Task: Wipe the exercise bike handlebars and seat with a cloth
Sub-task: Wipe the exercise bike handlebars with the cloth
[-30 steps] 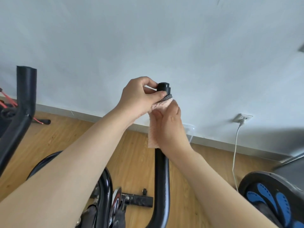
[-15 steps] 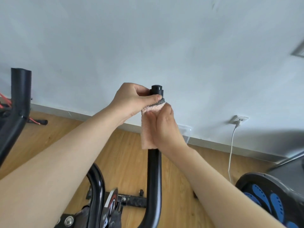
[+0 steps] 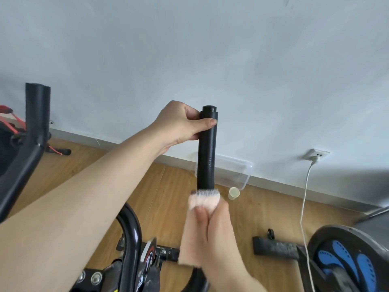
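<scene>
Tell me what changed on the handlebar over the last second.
The right hand, gripping the pink cloth, slid down the handlebar from just under the left hand to well below it, baring a long stretch of black bar. Nothing was taken hold of or let go. The left hand stayed holding the bar's top end; the cloth stayed wrapped round the bar.

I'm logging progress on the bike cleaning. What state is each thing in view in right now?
Handlebar grip: upright, bare above the cloth.
Cloth: wrapped round the bar below the grip, blurred.
Left hand: grips the grip's top end.
Right hand: holds the cloth round the bar.
Plug: seated in the wall socket.
Other handlebar: untouched by either hand.
</scene>
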